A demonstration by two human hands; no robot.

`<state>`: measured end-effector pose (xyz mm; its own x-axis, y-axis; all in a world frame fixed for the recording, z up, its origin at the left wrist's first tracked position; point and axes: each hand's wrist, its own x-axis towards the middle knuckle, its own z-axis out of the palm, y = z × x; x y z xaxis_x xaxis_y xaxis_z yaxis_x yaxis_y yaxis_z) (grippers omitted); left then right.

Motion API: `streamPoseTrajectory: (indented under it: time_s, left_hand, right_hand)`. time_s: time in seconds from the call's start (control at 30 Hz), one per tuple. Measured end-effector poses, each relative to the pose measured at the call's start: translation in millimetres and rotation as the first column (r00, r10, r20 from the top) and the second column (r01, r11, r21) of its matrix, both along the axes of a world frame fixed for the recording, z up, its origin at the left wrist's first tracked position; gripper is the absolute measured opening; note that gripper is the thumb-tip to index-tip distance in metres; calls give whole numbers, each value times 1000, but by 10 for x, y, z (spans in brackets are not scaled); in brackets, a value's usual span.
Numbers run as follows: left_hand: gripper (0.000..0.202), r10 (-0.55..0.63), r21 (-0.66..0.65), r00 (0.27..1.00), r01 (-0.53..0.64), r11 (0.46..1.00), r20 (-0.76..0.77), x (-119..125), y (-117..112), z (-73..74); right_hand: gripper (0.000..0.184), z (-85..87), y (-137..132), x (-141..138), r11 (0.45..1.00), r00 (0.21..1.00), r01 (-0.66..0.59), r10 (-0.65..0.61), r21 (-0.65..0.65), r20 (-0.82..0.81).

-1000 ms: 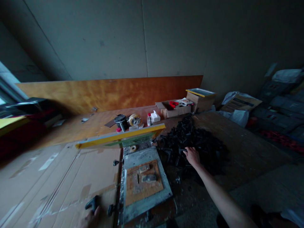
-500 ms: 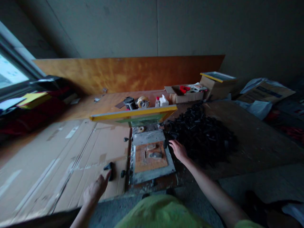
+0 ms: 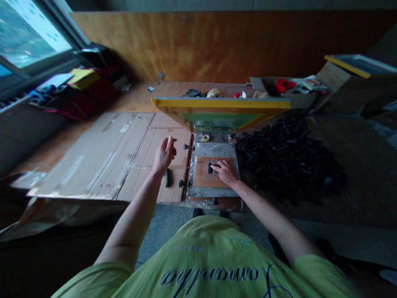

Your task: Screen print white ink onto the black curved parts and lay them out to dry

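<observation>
My right hand rests on the brown pad of a grey metal printing plate, its fingers closed on a small black part. A yellow-framed screen stands raised above the plate's far end. My left hand hovers open above the flattened cardboard, left of the plate, holding nothing. A single black part lies on the cardboard just below that hand. A big heap of black parts lies right of the plate.
Behind the screen stand tape rolls, small bottles and an open cardboard box with red items. A yellow-topped box is at the far right. A window and piled clutter fill the left. My green shirt covers the bottom.
My right hand came from the black heap to the plate with a black part. My left hand rose from the cardboard, leaving a black part there. The camera tilted downward.
</observation>
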<state>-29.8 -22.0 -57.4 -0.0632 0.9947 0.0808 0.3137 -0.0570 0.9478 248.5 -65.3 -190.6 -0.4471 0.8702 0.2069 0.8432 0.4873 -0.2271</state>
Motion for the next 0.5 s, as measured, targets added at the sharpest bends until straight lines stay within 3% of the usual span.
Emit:
streamPoseTrajectory:
  time_s: [0.07,0.13,0.23,0.37,0.5]
  left_hand:
    - [61,11,88,991,-23,996,135,158,121,258]
    - [58,-72,119,958,40,992,277,290,208,475]
    - [54,-169,111,913,137,984,371,365,255,627]
    - [56,-123,54,927,111,992,354,217,145,495]
    - [63,-95,-113,940,139,984,328,22,-182,112]
  right_hand:
    - [39,59,-28,7,1000,1000,1,-1,-24,17]
    - [38,116,-46,25,999,1000,2,-1,-37,16]
    - [35,181,-34,143,999,998,45,-46,-28,-41]
    - [27,310,90,561,963,942,268,-261,4,-212]
    - [35,584,302,931,874,810,482,-422,54,-408]
